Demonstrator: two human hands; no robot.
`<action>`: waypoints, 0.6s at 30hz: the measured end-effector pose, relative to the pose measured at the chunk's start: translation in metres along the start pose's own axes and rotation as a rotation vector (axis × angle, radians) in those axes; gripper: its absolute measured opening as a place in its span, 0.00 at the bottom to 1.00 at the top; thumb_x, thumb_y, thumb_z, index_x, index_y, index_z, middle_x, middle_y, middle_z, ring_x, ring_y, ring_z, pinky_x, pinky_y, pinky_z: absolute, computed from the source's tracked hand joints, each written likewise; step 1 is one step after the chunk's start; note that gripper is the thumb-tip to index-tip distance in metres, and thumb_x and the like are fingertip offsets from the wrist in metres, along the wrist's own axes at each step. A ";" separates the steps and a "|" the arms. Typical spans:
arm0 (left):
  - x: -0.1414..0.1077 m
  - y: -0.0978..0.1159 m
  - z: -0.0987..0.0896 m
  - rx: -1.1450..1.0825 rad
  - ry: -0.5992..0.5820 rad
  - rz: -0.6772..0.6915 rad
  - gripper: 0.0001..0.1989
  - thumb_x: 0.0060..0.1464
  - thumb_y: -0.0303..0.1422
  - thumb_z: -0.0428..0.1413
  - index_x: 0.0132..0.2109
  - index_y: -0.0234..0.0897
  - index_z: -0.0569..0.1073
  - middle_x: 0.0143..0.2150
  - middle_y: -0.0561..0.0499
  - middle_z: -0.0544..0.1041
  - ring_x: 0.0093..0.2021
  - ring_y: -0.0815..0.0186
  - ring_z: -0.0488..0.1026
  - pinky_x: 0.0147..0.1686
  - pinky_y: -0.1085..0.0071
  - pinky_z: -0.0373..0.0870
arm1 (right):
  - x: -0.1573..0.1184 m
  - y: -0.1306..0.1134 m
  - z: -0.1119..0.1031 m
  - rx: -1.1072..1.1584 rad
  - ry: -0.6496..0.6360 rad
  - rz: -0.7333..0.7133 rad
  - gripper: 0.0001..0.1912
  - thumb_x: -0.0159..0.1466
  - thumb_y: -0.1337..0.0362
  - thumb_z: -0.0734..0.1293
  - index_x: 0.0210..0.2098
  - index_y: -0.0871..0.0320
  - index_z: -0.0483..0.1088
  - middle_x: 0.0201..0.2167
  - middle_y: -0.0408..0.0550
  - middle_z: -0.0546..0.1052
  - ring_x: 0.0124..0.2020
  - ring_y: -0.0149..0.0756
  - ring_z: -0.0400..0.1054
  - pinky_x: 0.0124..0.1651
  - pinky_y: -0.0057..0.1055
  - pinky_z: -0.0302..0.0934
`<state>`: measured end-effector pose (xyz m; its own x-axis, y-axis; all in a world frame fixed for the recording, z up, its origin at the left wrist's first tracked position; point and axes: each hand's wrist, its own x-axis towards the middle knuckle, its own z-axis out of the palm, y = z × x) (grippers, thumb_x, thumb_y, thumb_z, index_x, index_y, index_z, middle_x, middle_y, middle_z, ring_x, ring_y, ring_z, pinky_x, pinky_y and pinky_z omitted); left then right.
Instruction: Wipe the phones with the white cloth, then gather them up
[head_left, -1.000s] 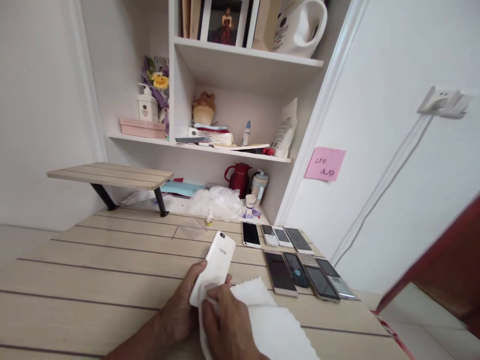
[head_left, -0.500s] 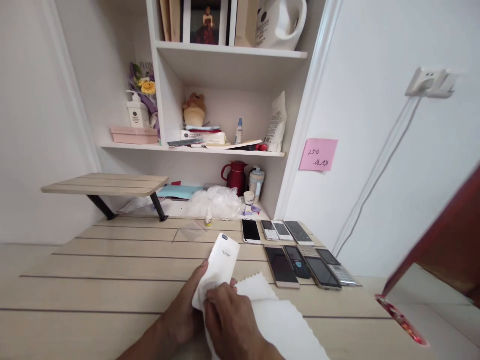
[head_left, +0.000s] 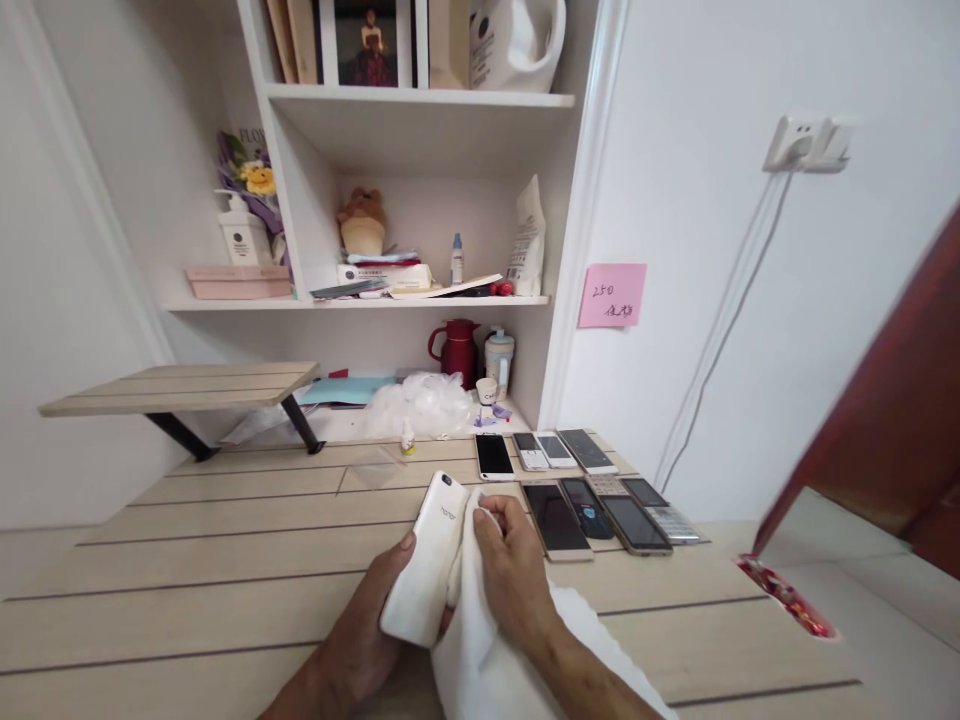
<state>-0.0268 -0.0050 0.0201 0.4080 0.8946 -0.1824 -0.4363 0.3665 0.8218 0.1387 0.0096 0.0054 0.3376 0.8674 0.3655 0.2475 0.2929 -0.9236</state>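
Note:
A white smartphone [head_left: 426, 565] with a camera at its top corner rests tilted in my left hand [head_left: 367, 620], back side up. The thumb presses on its left edge; the other fingers are mostly hidden under it. My right hand [head_left: 517, 565] pinches a white cloth [head_left: 480, 650] close to the phone's right edge. From there the cloth drapes down over the table and under my right forearm.
Several phones lie at the right, among them a gold-edged one [head_left: 556, 520] and a black-screened one [head_left: 494, 457]. Behind are a small bottle [head_left: 407, 438], a clear plastic bag [head_left: 371, 468] and a raised wooden stand [head_left: 187, 385]. Shelves [head_left: 420, 98] rise at the back.
My right hand has moved up and right, from the lower back of the phone to beside its right edge, bringing the cloth along. The view has turned slightly right.

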 end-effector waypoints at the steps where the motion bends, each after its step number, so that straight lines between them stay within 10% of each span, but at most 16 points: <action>1: 0.001 0.001 0.000 0.071 -0.009 0.056 0.21 0.55 0.46 0.57 0.42 0.30 0.79 0.28 0.46 0.78 0.28 0.63 0.73 0.32 0.68 0.69 | 0.000 0.002 0.001 0.035 -0.032 0.046 0.11 0.64 0.55 0.62 0.39 0.56 0.68 0.30 0.44 0.76 0.31 0.38 0.70 0.35 0.31 0.62; 11: 0.013 -0.006 -0.003 0.355 0.278 0.309 0.50 0.44 0.43 0.67 0.68 0.30 0.54 0.25 0.60 0.67 0.24 0.73 0.63 0.25 0.77 0.61 | -0.022 -0.005 0.012 0.280 -0.343 0.079 0.13 0.63 0.54 0.64 0.38 0.58 0.70 0.31 0.46 0.77 0.33 0.39 0.70 0.37 0.31 0.64; 18: 0.015 -0.004 -0.004 0.276 0.361 0.314 0.24 0.44 0.43 0.66 0.45 0.33 0.77 0.30 0.52 0.76 0.31 0.65 0.74 0.32 0.73 0.69 | -0.029 -0.016 0.011 0.177 -0.370 0.066 0.12 0.60 0.60 0.67 0.43 0.56 0.68 0.35 0.45 0.77 0.36 0.39 0.70 0.40 0.30 0.64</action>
<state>-0.0221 0.0074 0.0121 -0.0298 0.9988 -0.0397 -0.2461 0.0312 0.9687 0.1151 -0.0163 0.0080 -0.0093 0.9633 0.2683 0.0651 0.2684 -0.9611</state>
